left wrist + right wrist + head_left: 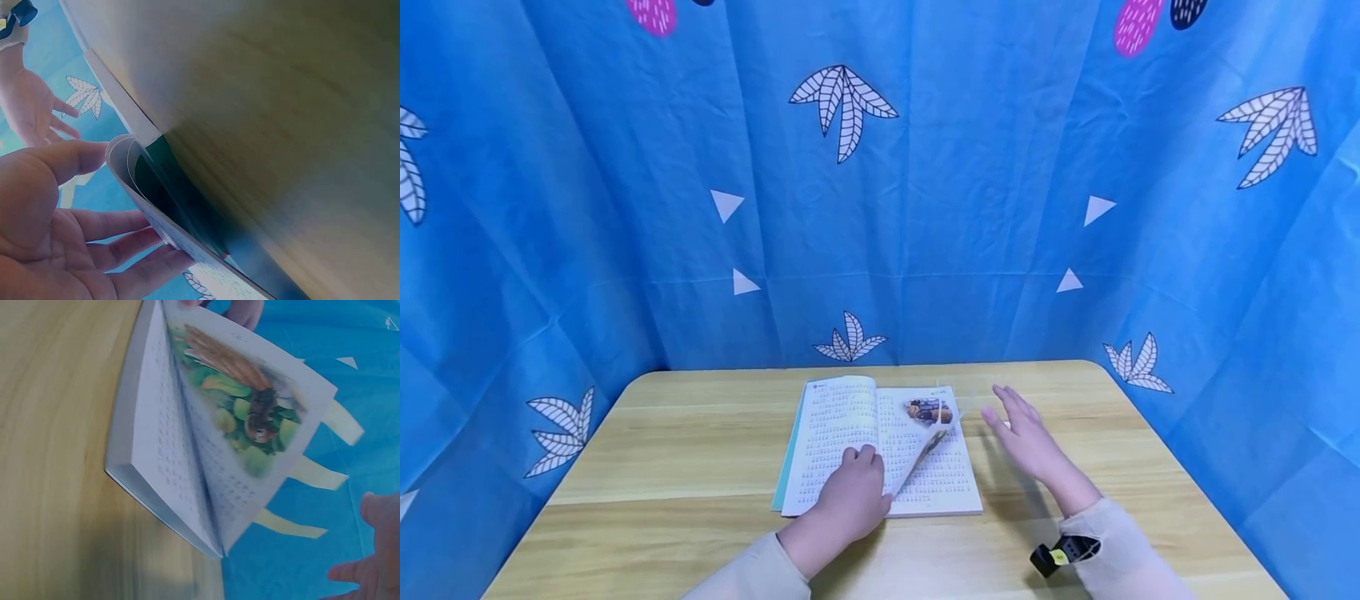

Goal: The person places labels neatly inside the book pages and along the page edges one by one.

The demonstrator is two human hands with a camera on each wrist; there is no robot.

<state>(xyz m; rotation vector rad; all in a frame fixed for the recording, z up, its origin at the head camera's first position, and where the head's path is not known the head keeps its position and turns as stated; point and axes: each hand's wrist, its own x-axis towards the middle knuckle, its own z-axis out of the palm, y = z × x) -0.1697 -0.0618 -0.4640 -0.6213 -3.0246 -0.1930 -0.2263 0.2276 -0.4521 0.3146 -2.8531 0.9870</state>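
Observation:
An open book (842, 425) with printed text lies on the table. One page (206, 434) stands partly raised between the two sides, with a coloured animal picture and pale strips (315, 472) jutting past its edge. My left hand (853, 492) rests on the left page close to the spine. In the left wrist view its fairly straight fingers (134, 250) lie on the paper, and the thumb touches the curled lower end of the pages. To the right of the book, my right hand (1026, 437) hovers with fingers extended and holds nothing.
The light wooden table (700, 467) carries the book. A blue curtain (970, 167) with leaf prints surrounds its back and sides. On the right wrist sits a black strapped device (1063, 554). A teal cover edge (790, 467) shows under the book's left side.

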